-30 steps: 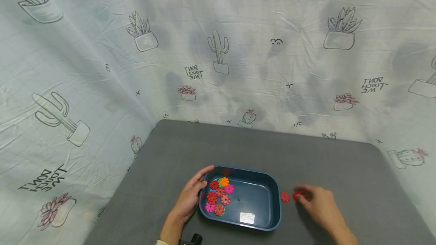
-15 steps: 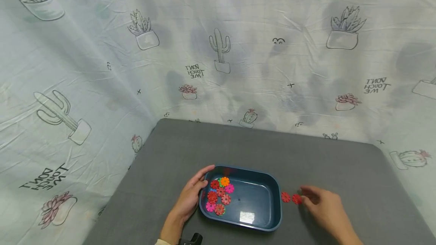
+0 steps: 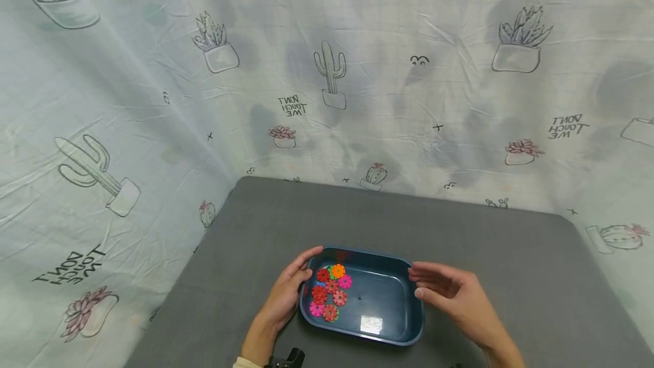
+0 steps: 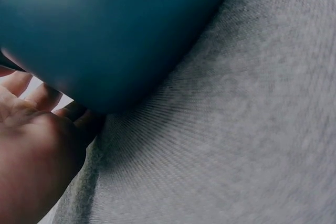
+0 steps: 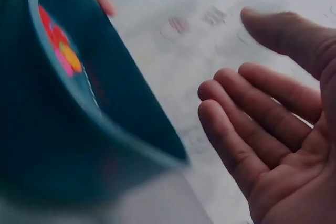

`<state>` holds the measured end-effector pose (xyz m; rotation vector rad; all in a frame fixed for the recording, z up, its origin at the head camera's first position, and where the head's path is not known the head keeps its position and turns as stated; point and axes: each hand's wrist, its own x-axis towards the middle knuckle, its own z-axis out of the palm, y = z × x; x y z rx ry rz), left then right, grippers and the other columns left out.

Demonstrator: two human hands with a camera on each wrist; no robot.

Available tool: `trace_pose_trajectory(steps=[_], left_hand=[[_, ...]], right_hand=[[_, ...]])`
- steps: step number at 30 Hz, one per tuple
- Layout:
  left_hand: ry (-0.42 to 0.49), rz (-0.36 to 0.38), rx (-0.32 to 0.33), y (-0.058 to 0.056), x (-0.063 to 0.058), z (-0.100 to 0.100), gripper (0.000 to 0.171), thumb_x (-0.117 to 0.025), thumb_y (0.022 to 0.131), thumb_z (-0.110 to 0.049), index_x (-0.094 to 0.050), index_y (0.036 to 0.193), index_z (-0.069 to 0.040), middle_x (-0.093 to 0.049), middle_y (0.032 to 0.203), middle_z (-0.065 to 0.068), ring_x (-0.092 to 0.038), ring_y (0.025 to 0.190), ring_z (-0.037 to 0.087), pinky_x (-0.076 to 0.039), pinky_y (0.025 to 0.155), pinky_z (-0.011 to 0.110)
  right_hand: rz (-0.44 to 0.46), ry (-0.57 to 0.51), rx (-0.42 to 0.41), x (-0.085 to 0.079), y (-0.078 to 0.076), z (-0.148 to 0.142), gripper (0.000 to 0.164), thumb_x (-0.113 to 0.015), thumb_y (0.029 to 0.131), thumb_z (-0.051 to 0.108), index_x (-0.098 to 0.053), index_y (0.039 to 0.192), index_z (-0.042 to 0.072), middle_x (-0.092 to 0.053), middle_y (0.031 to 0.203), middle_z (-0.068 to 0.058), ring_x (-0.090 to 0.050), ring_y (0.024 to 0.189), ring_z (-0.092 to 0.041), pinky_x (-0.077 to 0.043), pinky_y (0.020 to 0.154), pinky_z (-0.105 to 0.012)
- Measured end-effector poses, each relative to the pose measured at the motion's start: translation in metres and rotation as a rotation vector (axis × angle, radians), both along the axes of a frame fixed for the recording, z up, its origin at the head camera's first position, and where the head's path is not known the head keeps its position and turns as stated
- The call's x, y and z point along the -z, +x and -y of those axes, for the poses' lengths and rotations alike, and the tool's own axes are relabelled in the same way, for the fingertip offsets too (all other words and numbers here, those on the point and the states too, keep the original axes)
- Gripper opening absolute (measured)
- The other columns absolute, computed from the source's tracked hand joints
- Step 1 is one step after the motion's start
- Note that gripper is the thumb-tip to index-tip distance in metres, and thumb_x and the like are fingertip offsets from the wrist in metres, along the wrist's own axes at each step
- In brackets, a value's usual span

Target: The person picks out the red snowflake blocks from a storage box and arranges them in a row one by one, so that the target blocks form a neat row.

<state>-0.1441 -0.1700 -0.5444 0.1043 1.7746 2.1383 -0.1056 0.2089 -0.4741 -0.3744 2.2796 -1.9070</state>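
Note:
A dark blue rectangular tray (image 3: 383, 294) lies on the grey table. Several flower-shaped plastic discs (image 3: 331, 287), red, pink, orange and other colours, are gathered at its left end. My left hand (image 3: 281, 298) grips the tray's left end, thumb over the rim; in the left wrist view its fingers (image 4: 47, 95) reach along the tray's outer wall. My right hand (image 3: 457, 295) is at the tray's right end, fingertips right at the rim. In the right wrist view that palm (image 5: 294, 182) is bare, fingers extended and thumb apart. The two red discs beside the tray are hidden behind this hand.
The grey cloth-covered table (image 3: 357, 214) extends behind and to both sides of the tray. A white curtain (image 3: 378, 72) printed with cacti hangs behind the table and along its sides. A black strap (image 3: 293, 356) is on the left wrist.
My right hand has let go of a red disc, leaving it next to another one right of the tray, then moved left to the tray's right rim. The left hand stays on the tray.

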Motion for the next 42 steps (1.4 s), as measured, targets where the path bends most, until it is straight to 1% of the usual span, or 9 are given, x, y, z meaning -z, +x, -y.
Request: trace_pose_trajectory(steps=[4, 9, 12, 17, 22, 28, 36, 39, 42], left_hand=[[-0.002, -0.001, -0.002, -0.001, 0.0, -0.001, 0.055, -0.038, 0.113, -0.007, -0.048, 0.166, -0.017, -0.032, 0.18, 0.004, -0.027, 0.166, 0.029, -0.027, 0.133, 0.053], [-0.006, 0.006, -0.004, -0.001, 0.0, -0.001, 0.055, -0.039, 0.113, -0.007, -0.048, 0.166, -0.018, -0.031, 0.18, 0.004, -0.028, 0.166, 0.03, -0.025, 0.134, 0.055], [-0.007, 0.008, -0.004, -0.001, 0.0, 0.0, 0.055, -0.039, 0.113, -0.007, -0.048, 0.166, -0.018, -0.032, 0.18, 0.004, -0.03, 0.166, 0.03, -0.029, 0.133, 0.053], [0.002, 0.013, 0.004, -0.001, 0.0, 0.0, 0.054, -0.039, 0.113, -0.008, -0.048, 0.166, -0.018, -0.033, 0.179, 0.004, -0.032, 0.164, 0.03, -0.038, 0.128, 0.042], [0.023, 0.021, 0.02, 0.0, 0.0, 0.001, 0.055, -0.037, 0.114, -0.007, -0.046, 0.167, -0.016, -0.032, 0.18, 0.006, -0.031, 0.165, 0.031, -0.041, 0.126, 0.039], [0.048, 0.026, 0.025, 0.0, -0.002, 0.001, 0.055, -0.037, 0.114, -0.007, -0.045, 0.167, -0.015, -0.034, 0.178, 0.008, -0.035, 0.162, 0.032, -0.045, 0.121, 0.033], [0.05, 0.022, 0.021, 0.0, -0.002, 0.001, 0.055, -0.038, 0.114, -0.007, -0.045, 0.167, -0.016, -0.032, 0.179, 0.007, -0.035, 0.162, 0.031, -0.045, 0.12, 0.03], [0.05, 0.023, 0.021, -0.001, -0.002, 0.0, 0.055, -0.039, 0.113, -0.007, -0.045, 0.167, -0.016, -0.032, 0.179, 0.007, -0.033, 0.163, 0.032, -0.044, 0.121, 0.03], [0.055, 0.025, 0.026, -0.001, -0.002, 0.0, 0.055, -0.038, 0.113, -0.007, -0.045, 0.168, -0.015, -0.031, 0.179, 0.007, -0.032, 0.163, 0.032, -0.044, 0.121, 0.03]], right_hand=[[0.003, -0.055, -0.076, 0.005, -0.007, 0.024, 0.051, -0.077, 0.099, 0.003, -0.063, 0.148, -0.005, -0.077, 0.138, -0.004, -0.074, 0.126, -0.015, -0.061, 0.101, -0.028], [0.008, -0.058, -0.156, 0.01, -0.016, 0.053, 0.052, -0.08, 0.098, 0.007, -0.066, 0.148, 0.001, -0.073, 0.142, -0.014, -0.073, 0.126, -0.013, -0.058, 0.107, -0.042], [0.001, -0.034, -0.203, 0.013, -0.021, 0.069, 0.051, -0.082, 0.098, 0.01, -0.068, 0.146, 0.004, -0.071, 0.143, -0.019, -0.074, 0.127, -0.021, -0.057, 0.108, -0.048], [0.021, 0.019, -0.24, 0.02, -0.029, 0.094, 0.05, -0.085, 0.097, 0.02, -0.071, 0.143, 0.007, -0.072, 0.141, -0.023, -0.072, 0.126, -0.043, -0.06, 0.105, -0.039], [0.024, 0.043, -0.272, 0.031, -0.036, 0.112, 0.049, -0.085, 0.097, 0.02, -0.072, 0.141, 0.002, -0.076, 0.135, -0.02, -0.075, 0.121, -0.042, -0.062, 0.1, -0.033], [-0.062, 0.202, -0.284, 0.04, -0.041, 0.124, 0.044, -0.087, 0.096, 0.024, -0.076, 0.134, 0.006, -0.082, 0.125, -0.009, -0.08, 0.112, -0.029, -0.064, 0.096, -0.038], [-0.141, 0.387, -0.291, 0.045, -0.042, 0.128, 0.037, -0.089, 0.093, 0.023, -0.081, 0.128, 0.014, -0.083, 0.119, 0.002, -0.078, 0.104, -0.01, -0.063, 0.091, -0.032], [-0.219, 0.473, -0.309, 0.046, -0.042, 0.131, 0.034, -0.089, 0.092, 0.019, -0.082, 0.125, 0.014, -0.084, 0.115, 0.003, -0.076, 0.1, -0.005, -0.063, 0.089, -0.031], [-0.334, 0.587, -0.332, 0.046, -0.041, 0.136, 0.031, -0.089, 0.093, 0.017, -0.083, 0.123, 0.014, -0.083, 0.112, 0.005, -0.075, 0.099, -0.003, -0.063, 0.09, -0.032]])
